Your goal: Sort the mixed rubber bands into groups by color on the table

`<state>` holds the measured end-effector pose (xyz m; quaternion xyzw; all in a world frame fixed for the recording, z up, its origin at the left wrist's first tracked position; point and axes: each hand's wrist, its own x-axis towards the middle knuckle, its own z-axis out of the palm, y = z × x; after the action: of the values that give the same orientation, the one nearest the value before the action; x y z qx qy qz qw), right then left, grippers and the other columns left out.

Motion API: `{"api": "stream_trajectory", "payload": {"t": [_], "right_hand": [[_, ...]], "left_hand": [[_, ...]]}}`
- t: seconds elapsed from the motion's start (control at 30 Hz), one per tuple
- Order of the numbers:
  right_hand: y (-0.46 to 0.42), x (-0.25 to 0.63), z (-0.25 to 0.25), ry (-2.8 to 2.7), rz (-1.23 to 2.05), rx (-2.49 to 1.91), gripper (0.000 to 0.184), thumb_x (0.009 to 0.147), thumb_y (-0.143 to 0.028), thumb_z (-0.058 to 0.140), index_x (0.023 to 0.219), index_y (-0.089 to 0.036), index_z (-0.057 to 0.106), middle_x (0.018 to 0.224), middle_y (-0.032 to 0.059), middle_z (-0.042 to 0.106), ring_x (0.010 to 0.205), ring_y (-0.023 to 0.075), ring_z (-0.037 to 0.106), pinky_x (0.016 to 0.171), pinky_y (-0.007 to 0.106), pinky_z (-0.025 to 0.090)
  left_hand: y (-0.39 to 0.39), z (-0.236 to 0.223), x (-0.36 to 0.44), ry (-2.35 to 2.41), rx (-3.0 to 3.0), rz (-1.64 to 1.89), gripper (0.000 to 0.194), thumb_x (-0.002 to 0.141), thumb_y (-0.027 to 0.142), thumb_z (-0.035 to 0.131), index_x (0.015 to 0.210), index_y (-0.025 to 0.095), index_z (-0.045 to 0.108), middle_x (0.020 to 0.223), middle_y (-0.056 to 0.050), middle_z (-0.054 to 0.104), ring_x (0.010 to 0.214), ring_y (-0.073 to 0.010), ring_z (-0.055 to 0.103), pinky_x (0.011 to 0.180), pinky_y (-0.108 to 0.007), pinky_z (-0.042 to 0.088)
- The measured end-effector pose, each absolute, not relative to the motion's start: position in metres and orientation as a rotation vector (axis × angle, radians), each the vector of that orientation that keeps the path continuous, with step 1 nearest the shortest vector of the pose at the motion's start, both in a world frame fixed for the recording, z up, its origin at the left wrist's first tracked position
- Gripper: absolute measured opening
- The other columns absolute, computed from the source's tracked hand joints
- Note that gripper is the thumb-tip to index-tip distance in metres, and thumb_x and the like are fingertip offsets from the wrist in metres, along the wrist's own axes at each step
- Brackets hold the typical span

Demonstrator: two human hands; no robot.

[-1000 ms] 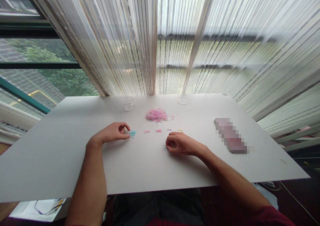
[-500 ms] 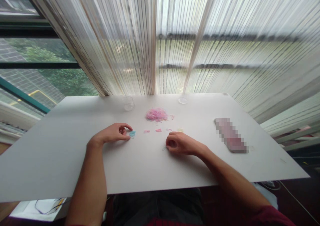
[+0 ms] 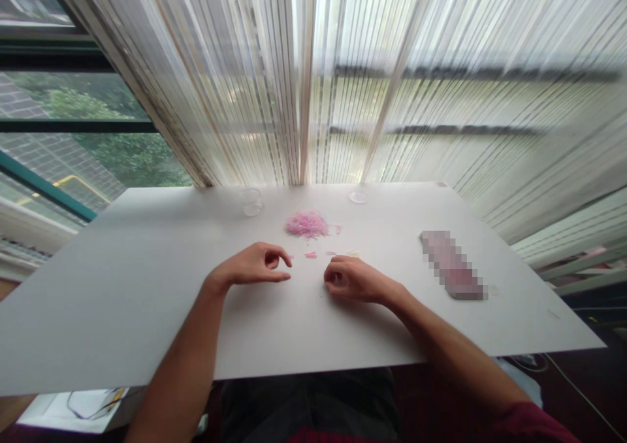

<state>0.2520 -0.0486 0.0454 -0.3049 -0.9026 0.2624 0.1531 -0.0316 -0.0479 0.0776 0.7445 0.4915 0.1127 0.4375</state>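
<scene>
My left hand point(image 3: 257, 264) hovers over the white table, thumb and index finger apart with nothing between them. It hides the small blue bunch. My right hand point(image 3: 353, 279) is closed, resting low over the table, with a thin pale strand point(image 3: 321, 291) showing at its pinched fingertips; its kind is too small to tell. Between and beyond the hands lie small sorted bunches in a row: a pink-red bunch point(image 3: 311, 255), a purplish bunch point(image 3: 331, 253) and a yellow bunch point(image 3: 353, 254), plus a pink one mostly behind my left fingertips. Behind them sits a loose pile of thin pink and purple pieces point(image 3: 307, 224).
A clear jar point(image 3: 252, 202) stands at the table's back, and a clear round lid point(image 3: 358, 197) lies to its right. A blurred-out flat oblong object point(image 3: 453, 266) rests on the right. Striped curtains point(image 3: 245, 90) hang along the far edge of the table point(image 3: 122, 286).
My left hand has left the blue bunch and moved right, its thumb and index finger further apart. My right hand has hardly moved and stays closed.
</scene>
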Motion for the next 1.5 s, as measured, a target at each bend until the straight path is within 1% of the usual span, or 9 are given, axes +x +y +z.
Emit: {"api": "stream_trajectory", "payload": {"t": [0.1, 0.3, 0.47, 0.67, 0.83, 0.93, 1.17, 1.3, 1.5], "right_hand": [[-0.048, 0.255, 0.045, -2.597, 0.771, -0.846, 0.012, 0.078, -0.012, 0.065, 0.088, -0.017, 0.069, 0.082, 0.0022, 0.062, 0.075, 0.0143, 0.056, 0.071, 0.025, 0.044], [-0.048, 0.252, 0.041, -2.579, 0.816, -0.821, 0.010, 0.081, -0.016, 0.067, 0.090, -0.018, 0.072, 0.084, 0.0029, 0.063, 0.076, 0.0147, 0.058, 0.071, 0.025, 0.045], [-0.047, 0.253, 0.041, -2.596, 0.778, -0.793, 0.007, 0.081, -0.014, 0.066, 0.084, -0.018, 0.071, 0.079, 0.0017, 0.062, 0.072, 0.0141, 0.057, 0.068, 0.025, 0.045], [-0.034, 0.268, 0.039, -2.385, 0.563, -0.927, 0.010, 0.083, -0.013, 0.064, 0.089, -0.019, 0.069, 0.084, 0.0035, 0.063, 0.076, 0.0158, 0.059, 0.072, 0.028, 0.048], [-0.022, 0.273, 0.029, -2.295, 0.293, -1.060, 0.012, 0.087, -0.016, 0.065, 0.098, -0.021, 0.070, 0.089, 0.0062, 0.064, 0.086, 0.0213, 0.058, 0.078, 0.035, 0.051], [-0.017, 0.269, 0.023, -2.320, 0.227, -1.056, 0.014, 0.087, -0.016, 0.066, 0.100, -0.021, 0.070, 0.092, 0.0071, 0.065, 0.089, 0.0231, 0.056, 0.082, 0.038, 0.051], [-0.013, 0.260, 0.021, -2.385, 0.239, -1.067, 0.008, 0.088, -0.017, 0.067, 0.090, -0.021, 0.073, 0.089, 0.0071, 0.066, 0.086, 0.0219, 0.057, 0.083, 0.037, 0.049], [-0.013, 0.259, 0.022, -2.392, 0.253, -1.076, 0.008, 0.087, -0.015, 0.067, 0.088, -0.020, 0.073, 0.087, 0.0067, 0.066, 0.086, 0.0216, 0.057, 0.083, 0.037, 0.048], [-0.013, 0.259, 0.022, -2.389, 0.251, -1.075, 0.007, 0.088, -0.016, 0.067, 0.088, -0.021, 0.073, 0.088, 0.0065, 0.067, 0.086, 0.0216, 0.057, 0.083, 0.036, 0.047]], "left_hand": [[-0.057, 0.073, 0.001, 1.127, 2.001, 0.214, 0.036, 0.075, 0.051, 0.069, 0.089, 0.018, 0.075, 0.058, 0.005, 0.042, 0.054, -0.0106, 0.039, 0.054, -0.023, 0.031], [-0.070, 0.062, 0.034, 1.163, 2.270, 0.177, 0.025, 0.074, 0.044, 0.073, 0.086, 0.022, 0.076, 0.065, 0.002, 0.059, 0.060, -0.0127, 0.050, 0.058, -0.023, 0.033], [-0.069, 0.060, 0.034, 1.161, 2.285, 0.178, 0.018, 0.079, 0.031, 0.064, 0.087, 0.021, 0.076, 0.066, 0.002, 0.062, 0.058, -0.0110, 0.051, 0.058, -0.022, 0.034], [-0.069, 0.064, 0.033, 1.175, 2.283, 0.158, 0.017, 0.077, 0.026, 0.063, 0.086, 0.021, 0.077, 0.064, 0.002, 0.062, 0.056, -0.0105, 0.050, 0.058, -0.022, 0.034], [-0.069, 0.066, 0.032, 1.202, 2.273, 0.132, 0.017, 0.075, 0.026, 0.062, 0.083, 0.020, 0.076, 0.065, 0.002, 0.061, 0.057, -0.0111, 0.050, 0.057, -0.022, 0.033], [-0.065, 0.069, 0.020, 1.195, 2.238, 0.209, 0.018, 0.076, 0.030, 0.062, 0.081, 0.019, 0.075, 0.061, 0.002, 0.055, 0.058, -0.0109, 0.047, 0.057, -0.021, 0.033], [-0.051, 0.086, -0.052, 1.577, 1.886, 0.269, 0.038, 0.071, 0.049, 0.064, 0.083, 0.015, 0.076, 0.053, 0.006, 0.036, 0.051, -0.0096, 0.033, 0.051, -0.022, 0.027], [-0.049, 0.089, -0.082, 1.631, 1.791, 0.107, 0.041, 0.066, 0.053, 0.065, 0.080, 0.017, 0.078, 0.055, 0.003, 0.048, 0.055, -0.0120, 0.041, 0.052, -0.023, 0.029], [-0.051, 0.091, -0.081, 1.595, 1.751, -0.034, 0.038, 0.062, 0.051, 0.065, 0.079, 0.019, 0.079, 0.071, -0.001, 0.068, 0.069, -0.0178, 0.057, 0.063, -0.023, 0.039]]}}
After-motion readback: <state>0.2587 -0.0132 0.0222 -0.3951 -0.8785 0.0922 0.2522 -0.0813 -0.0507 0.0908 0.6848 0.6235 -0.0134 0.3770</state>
